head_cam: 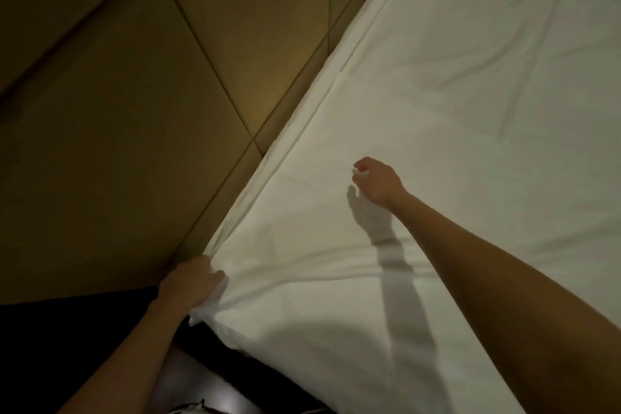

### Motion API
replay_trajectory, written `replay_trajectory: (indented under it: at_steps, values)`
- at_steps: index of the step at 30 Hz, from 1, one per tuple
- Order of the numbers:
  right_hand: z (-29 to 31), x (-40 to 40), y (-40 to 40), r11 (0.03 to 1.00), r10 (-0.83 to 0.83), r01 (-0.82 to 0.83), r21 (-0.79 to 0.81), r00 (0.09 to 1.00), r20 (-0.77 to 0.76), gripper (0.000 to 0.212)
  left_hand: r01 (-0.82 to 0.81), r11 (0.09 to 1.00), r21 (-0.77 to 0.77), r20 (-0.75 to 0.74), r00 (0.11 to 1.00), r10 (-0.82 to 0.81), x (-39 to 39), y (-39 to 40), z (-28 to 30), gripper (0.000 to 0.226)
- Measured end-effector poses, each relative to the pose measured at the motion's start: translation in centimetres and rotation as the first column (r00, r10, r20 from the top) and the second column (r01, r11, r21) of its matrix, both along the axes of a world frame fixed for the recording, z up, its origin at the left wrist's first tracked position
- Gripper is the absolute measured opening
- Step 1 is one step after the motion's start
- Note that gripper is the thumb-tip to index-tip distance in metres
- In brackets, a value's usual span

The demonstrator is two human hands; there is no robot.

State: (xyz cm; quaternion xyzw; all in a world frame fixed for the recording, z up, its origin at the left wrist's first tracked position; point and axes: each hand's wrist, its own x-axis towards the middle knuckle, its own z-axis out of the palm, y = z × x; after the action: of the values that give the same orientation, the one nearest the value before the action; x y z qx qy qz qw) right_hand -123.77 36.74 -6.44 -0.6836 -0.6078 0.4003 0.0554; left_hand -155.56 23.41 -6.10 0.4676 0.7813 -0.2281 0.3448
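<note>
Forearms stretch from the bottom edge over a bed corner. Nearest, a dark surface (215,386) with a dull sheen lies under the left arm, just below the bed's corner. The left hand (193,282) grips the white sheet (437,94) at that corner, fingers curled into bunched cloth, and creases fan from the grip across the near part of the bed. The sheet's near edge hangs over the side beside the wrist. Farther in, the right hand (378,181) hovers above the flat middle of the sheet, thumb and fingertips pinched together on a small white bit (359,172); whether it is a fold of sheet or a loose scrap cannot be told. Its shadow (371,215) falls on the cloth just beneath. A tan padded headboard (134,111), seamed into panels, runs tight along the sheet's left edge, with only a thin dark gap between. Beyond the right hand the sheet lies broad and lightly wrinkled to its far edge at the top right.
</note>
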Motion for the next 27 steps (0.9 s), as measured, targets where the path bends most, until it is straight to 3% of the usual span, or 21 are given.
replay_trajectory:
  at_steps: [3, 4, 5, 7, 9, 11, 13, 15, 17, 19, 21, 24, 27]
  values:
    - [-2.0, -2.5, 5.1, 0.999, 0.002, -0.005, -0.04, 0.997, -0.079, 0.016, -0.123, 0.989, 0.08, 0.16, 0.981, 0.109, 2.7, 2.3, -1.0, 0.06]
    - [-2.3, -3.3, 6.4, 0.999, -0.002, -0.003, -0.048, 0.995, -0.096, 0.019, -0.205, 0.972, 0.112, 0.205, 0.962, 0.179, 3.4, 3.1, -1.5, 0.064]
    - [-3.0, -3.9, 7.9, 0.997, -0.038, 0.03, -0.064, 0.991, -0.127, 0.024, -0.299, 0.945, 0.137, 0.259, 0.931, 0.257, 3.9, 4.1, -1.9, 0.067]
    - [-3.9, -4.4, 10.6, 0.985, -0.168, 0.157, -0.069, 0.963, -0.21, 0.01, -0.466, 0.866, 0.18, 0.388, 0.843, 0.373, 4.8, 6.0, -2.4, 0.072]
    - [-5.1, -4.4, 13.3, 0.967, -0.253, 0.243, -0.07, 0.923, -0.289, 0.013, -0.563, 0.801, 0.202, 0.495, 0.765, 0.413, 5.6, 7.7, -3.0, 0.059]
    - [-5.5, -4.6, 15.7, 0.968, -0.251, 0.233, -0.095, 0.921, -0.297, 0.022, -0.591, 0.778, 0.215, 0.561, 0.727, 0.397, 6.2, 9.3, -3.7, 0.05]
    - [-5.0, -6.1, 18.4, 0.975, -0.197, 0.155, -0.158, 0.932, -0.305, 0.045, -0.615, 0.758, 0.217, 0.611, 0.692, 0.386, 6.3, 10.7, -4.3, 0.06]
    - [-4.4, -7.2, 20.7, 0.99, -0.103, 0.071, -0.121, 0.953, -0.284, 0.045, -0.577, 0.779, 0.245, 0.618, 0.712, 0.334, 6.6, 11.3, -4.6, 0.076]
    - [-4.2, -7.3, 22.4, 0.988, -0.136, 0.15, 0.028, 0.947, -0.291, 0.04, -0.526, 0.803, 0.279, 0.584, 0.757, 0.293, 6.9, 11.7, -4.9, 0.083]
    - [-4.8, -5.3, 23.1, 0.92, -0.302, 0.364, 0.144, 0.894, -0.332, 0.045, -0.507, 0.806, 0.306, 0.572, 0.774, 0.27, 7.1, 11.7, -5.2, 0.088]
    - [-5.9, -3.0, 23.5, 0.893, -0.338, 0.394, 0.218, 0.906, -0.257, 0.047, -0.515, 0.797, 0.315, 0.571, 0.774, 0.274, 6.8, 11.6, -5.6, 0.089]
    - [-6.5, -1.3, 24.4, 0.957, -0.225, 0.228, 0.182, 0.974, -0.034, 0.04, -0.534, 0.782, 0.321, 0.58, 0.764, 0.284, 6.4, 11.5, -6.0, 0.086]
    - [-5.0, -1.3, 25.6, 0.997, -0.012, 0.0, 0.075, 0.987, 0.16, 0.008, -0.513, 0.776, 0.366, 0.562, 0.787, 0.256, 6.7, 11.3, -6.1, 0.087]
